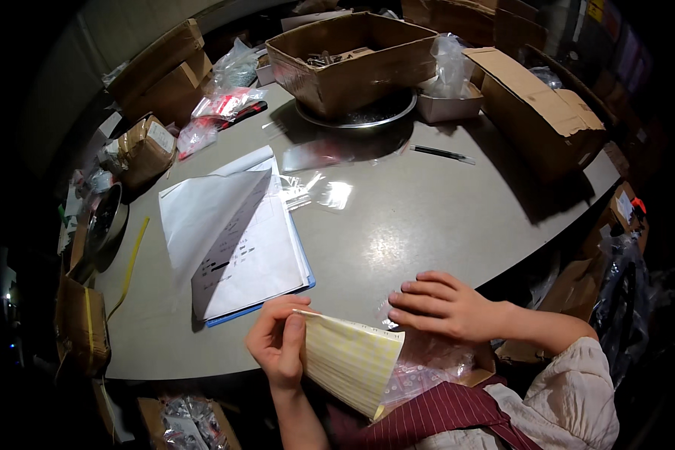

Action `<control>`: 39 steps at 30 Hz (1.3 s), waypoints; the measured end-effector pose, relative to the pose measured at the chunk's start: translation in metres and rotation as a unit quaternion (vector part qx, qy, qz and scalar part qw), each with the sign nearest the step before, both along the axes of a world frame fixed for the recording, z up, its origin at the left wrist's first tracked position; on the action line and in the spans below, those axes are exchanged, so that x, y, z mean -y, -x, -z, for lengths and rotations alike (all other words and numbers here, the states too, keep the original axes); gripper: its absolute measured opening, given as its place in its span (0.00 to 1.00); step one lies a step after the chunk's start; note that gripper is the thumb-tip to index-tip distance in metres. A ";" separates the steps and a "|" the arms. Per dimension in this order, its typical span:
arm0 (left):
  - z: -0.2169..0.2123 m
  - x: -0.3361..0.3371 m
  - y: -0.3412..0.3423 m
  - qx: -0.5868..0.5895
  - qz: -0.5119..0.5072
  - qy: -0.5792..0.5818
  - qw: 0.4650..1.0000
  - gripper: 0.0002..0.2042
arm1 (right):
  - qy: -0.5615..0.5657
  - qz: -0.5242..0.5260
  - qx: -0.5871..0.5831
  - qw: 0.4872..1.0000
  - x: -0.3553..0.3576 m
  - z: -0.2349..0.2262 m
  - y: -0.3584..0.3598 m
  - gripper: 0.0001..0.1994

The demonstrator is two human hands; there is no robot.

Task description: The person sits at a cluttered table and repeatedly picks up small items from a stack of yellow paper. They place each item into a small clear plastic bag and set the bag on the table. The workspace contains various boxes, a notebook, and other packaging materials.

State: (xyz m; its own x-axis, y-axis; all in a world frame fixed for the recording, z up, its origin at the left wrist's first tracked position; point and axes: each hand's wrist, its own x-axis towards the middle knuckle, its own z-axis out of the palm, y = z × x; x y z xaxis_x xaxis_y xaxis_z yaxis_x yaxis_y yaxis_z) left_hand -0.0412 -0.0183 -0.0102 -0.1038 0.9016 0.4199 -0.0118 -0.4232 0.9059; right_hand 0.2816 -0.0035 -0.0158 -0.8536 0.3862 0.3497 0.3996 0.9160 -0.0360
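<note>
Two hands: one left hand (276,345), one right hand (450,309). One yellow sheet stack (349,356). One blue board (311,282), its papers (274,259) too overlapped to count. One pen (444,154). One yellow strip (131,262). Two pans (358,125). One tabletop (337,255). At least five boxes (322,86); others, crowded around the edge, cannot be counted surely. Several clear bags (450,67), too tangled for an exact number.

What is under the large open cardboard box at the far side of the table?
Under the box is a round metal dish; its shiny front rim shows. The box hides its back, and any contents are too dark to tell.
</note>
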 end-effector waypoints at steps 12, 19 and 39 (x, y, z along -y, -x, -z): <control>-0.009 -0.005 -0.030 -0.187 0.005 0.030 0.982 0.03 | 0.304 0.069 -0.264 0.913 -0.020 -0.054 0.026 0.10; -0.018 -0.004 -0.043 -0.153 0.000 0.058 0.986 0.06 | 0.191 0.008 -0.229 0.955 -0.046 -0.055 0.073 0.11; -0.009 -0.025 -0.008 -0.157 -0.127 0.153 0.967 0.11 | 0.296 0.075 -0.166 0.938 -0.231 -0.009 0.158 0.11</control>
